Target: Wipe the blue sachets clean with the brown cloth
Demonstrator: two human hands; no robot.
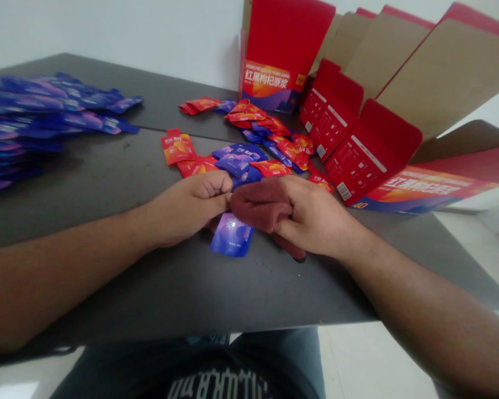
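Note:
Near the middle of the table, my left hand (pixel 193 208) is closed at the upper end of a blue-purple sachet (pixel 232 237), whose lower part hangs below the fingers. Folded in my right hand (pixel 314 216) is a brown cloth (pixel 260 204), its end drooping beneath the palm. The cloth meets the left fingertips and covers part of the sachet, so the exact contact there is hidden. Just beyond both hands lie more blue sachets (pixel 239 158) and red-orange sachets (pixel 178 148) in a loose heap.
A big stack of blue sachets (pixel 58 108) lies at the table's left. Open red cartons (pixel 274 50) stand at the back right, with flaps raised, and another printed carton (pixel 424 185) sits at the right edge. The grey table (pixel 158 293) ends close to my lap.

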